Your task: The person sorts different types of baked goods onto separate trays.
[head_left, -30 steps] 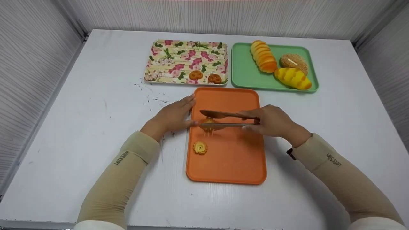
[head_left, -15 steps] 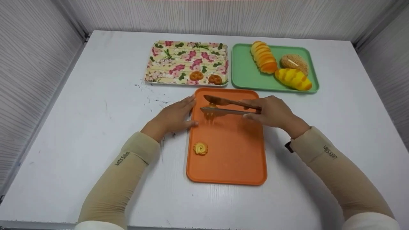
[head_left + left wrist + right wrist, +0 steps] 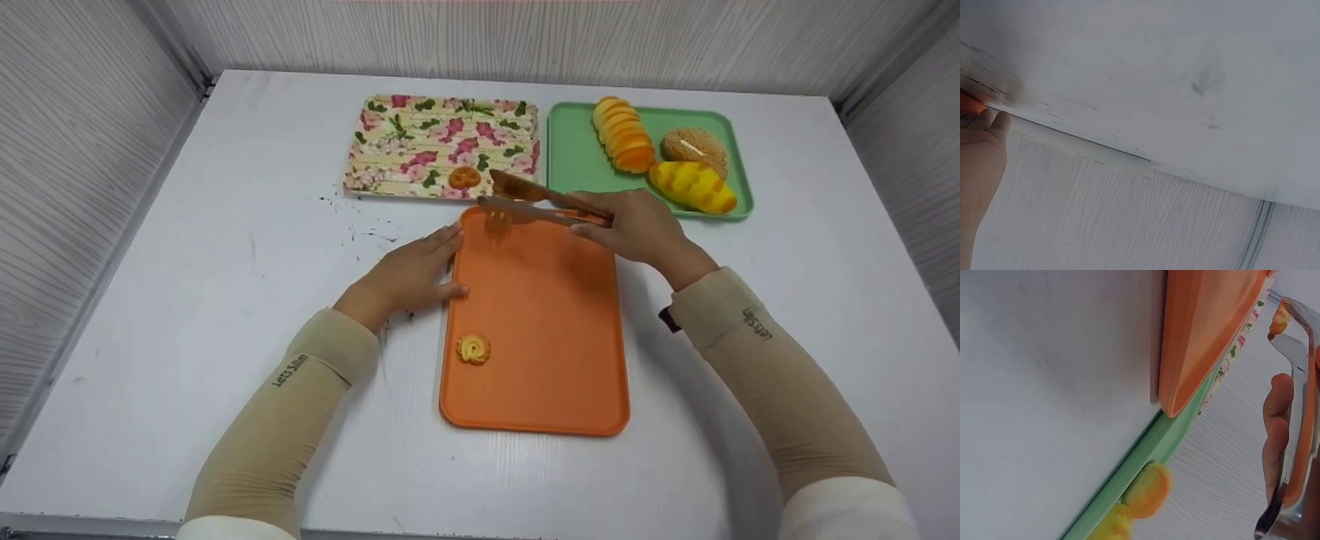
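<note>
My right hand (image 3: 643, 229) grips metal tongs (image 3: 534, 191) over the far end of the orange tray (image 3: 540, 322). In the right wrist view a small golden cookie (image 3: 1279, 322) is pinched between the tongs' tips, raised off the tray; in the head view the tongs mostly cover it. My left hand (image 3: 409, 274) rests along the orange tray's left edge, fingers extended, thumb on the rim. A round swirl cookie (image 3: 473, 349) lies on the tray's left side. One pretzel cookie (image 3: 464, 177) shows on the floral tray (image 3: 420, 139); the tongs hide the spot beside it.
A green tray (image 3: 577, 161) stands at the back right, holding a sliced-looking bread roll (image 3: 622, 135), a sesame bun (image 3: 696, 148) and a yellow bread (image 3: 691, 187). The orange tray's far end sits close to both back trays. A wall panel (image 3: 525, 37) rises behind the table.
My right hand has carried the tongs and cookie away from me, from mid-tray to the orange tray's far edge, where the tongs now cover the second pretzel. My left hand stays put.
</note>
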Demonstrator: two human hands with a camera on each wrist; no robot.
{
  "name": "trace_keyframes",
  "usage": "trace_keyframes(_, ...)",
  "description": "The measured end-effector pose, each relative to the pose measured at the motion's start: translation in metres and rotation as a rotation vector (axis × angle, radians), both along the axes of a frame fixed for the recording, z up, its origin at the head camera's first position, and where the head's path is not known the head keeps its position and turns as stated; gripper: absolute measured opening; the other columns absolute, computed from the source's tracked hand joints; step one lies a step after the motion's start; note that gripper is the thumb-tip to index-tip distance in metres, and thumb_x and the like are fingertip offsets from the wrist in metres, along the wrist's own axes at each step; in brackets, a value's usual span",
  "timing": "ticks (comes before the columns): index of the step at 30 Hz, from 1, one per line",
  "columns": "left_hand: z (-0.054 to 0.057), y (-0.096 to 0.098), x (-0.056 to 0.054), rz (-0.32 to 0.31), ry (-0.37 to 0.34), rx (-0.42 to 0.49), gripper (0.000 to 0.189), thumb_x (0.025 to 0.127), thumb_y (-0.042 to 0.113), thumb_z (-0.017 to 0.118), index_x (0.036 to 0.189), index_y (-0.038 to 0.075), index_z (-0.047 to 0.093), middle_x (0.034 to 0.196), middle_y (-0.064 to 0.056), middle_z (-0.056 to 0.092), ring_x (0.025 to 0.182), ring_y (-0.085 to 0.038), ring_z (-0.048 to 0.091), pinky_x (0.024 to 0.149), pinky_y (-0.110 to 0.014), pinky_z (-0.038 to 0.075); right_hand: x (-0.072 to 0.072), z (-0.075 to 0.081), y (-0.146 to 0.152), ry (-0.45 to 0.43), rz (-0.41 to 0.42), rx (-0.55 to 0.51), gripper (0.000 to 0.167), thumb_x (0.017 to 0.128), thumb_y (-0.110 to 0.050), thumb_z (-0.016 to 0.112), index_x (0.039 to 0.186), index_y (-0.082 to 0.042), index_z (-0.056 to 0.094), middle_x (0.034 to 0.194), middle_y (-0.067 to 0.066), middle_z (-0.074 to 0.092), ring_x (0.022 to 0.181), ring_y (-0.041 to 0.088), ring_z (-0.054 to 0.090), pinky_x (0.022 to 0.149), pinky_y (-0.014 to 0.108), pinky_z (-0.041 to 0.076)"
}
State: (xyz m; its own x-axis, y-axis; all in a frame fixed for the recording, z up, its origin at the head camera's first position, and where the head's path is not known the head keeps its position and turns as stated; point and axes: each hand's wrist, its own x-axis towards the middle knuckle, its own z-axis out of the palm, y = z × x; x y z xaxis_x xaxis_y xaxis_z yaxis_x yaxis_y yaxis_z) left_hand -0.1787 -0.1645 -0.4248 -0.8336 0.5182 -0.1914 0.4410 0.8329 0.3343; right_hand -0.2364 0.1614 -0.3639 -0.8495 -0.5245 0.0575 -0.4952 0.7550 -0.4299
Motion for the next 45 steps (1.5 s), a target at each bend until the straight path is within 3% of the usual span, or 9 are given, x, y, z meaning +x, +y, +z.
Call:
trace_keyframes(5, 0.000, 0.000, 0.000, -0.001, -0.001, -0.004, 0.088, 0.092, 0.060, 0.047, 0.153, 0.007, 0.012, 0.159, -0.004, 0.003, 0.144, -0.021, 0.008, 0.114, -0.039, 0.015, -0.013, -0.002, -0.005, 0.019, -0.041, 0.029, 0.052, 0.088, -0.044, 0.066, 0.137, -0.030, 0.054, 0.086, 0.009, 0.069, 0.057, 0.022, 0.042, 0.052, 0.036, 0.032)
trace_keyframes(10, 0.000, 0.001, 0.000, 0.006, -0.007, -0.009, 0.089, 0.092, 0.059, 0.048, 0.154, 0.007, 0.011, 0.159, -0.004, 0.002, 0.144, -0.021, 0.008, 0.114, -0.039, 0.015, -0.024, -0.004, -0.009, 0.010, -0.098, 0.029, 0.053, 0.088, -0.046, 0.065, 0.137, -0.027, 0.055, 0.109, 0.008, 0.069, 0.074, 0.026, 0.056, 0.061, 0.039, 0.041)
trace_keyframes(14, 0.001, 0.001, 0.001, 0.010, -0.012, -0.007, 0.089, 0.092, 0.060, 0.048, 0.154, 0.008, 0.011, 0.159, -0.003, 0.002, 0.144, -0.021, 0.008, 0.114, -0.039, 0.015, -0.032, -0.006, -0.011, -0.032, -0.148, 0.009, 0.058, 0.088, -0.051, 0.062, 0.139, -0.025, 0.052, 0.113, 0.009, 0.067, 0.087, 0.027, 0.060, 0.069, 0.042, 0.045)
trace_keyframes(19, 0.001, 0.001, 0.000, 0.007, -0.015, -0.007, 0.088, 0.092, 0.059, 0.048, 0.154, 0.008, 0.010, 0.159, -0.003, 0.002, 0.144, -0.021, 0.008, 0.114, -0.039, 0.015, -0.040, -0.009, -0.014, -0.047, -0.187, 0.016, 0.062, 0.088, -0.057, 0.056, 0.142, -0.028, 0.048, 0.119, 0.009, 0.065, 0.089, 0.029, 0.060, 0.071, 0.045, 0.045)
trace_keyframes(24, 0.003, 0.002, 0.001, 0.017, -0.035, -0.004, 0.089, 0.092, 0.059, 0.049, 0.154, 0.008, 0.010, 0.159, -0.004, 0.002, 0.144, -0.021, 0.007, 0.114, -0.040, 0.015, -0.044, -0.013, -0.018, -0.030, -0.193, -0.001, 0.061, 0.090, -0.053, 0.058, 0.142, -0.024, 0.048, 0.119, 0.007, 0.065, 0.088, 0.031, 0.062, 0.067, 0.044, 0.047)
trace_keyframes(33, 0.003, 0.002, 0.001, 0.021, -0.030, 0.000, 0.090, 0.092, 0.059, 0.048, 0.154, 0.007, 0.010, 0.159, -0.005, 0.002, 0.144, -0.022, 0.008, 0.114, -0.040, 0.015, -0.050, -0.020, -0.026, -0.035, -0.247, 0.003, 0.057, 0.092, -0.046, 0.059, 0.143, -0.025, 0.046, 0.136, 0.003, 0.053, 0.091, 0.027, 0.061, 0.065, 0.041, 0.044)
trace_keyframes(45, 0.004, 0.002, 0.002, 0.018, -0.019, 0.014, 0.088, 0.093, 0.058, 0.049, 0.154, 0.007, 0.011, 0.159, -0.005, 0.003, 0.143, -0.023, 0.009, 0.114, -0.040, 0.016, -0.053, -0.025, -0.030, -0.074, -0.287, 0.008, 0.058, 0.091, -0.045, 0.061, 0.144, -0.026, 0.045, 0.125, 0.005, 0.062, 0.101, 0.027, 0.059, 0.068, 0.041, 0.045)
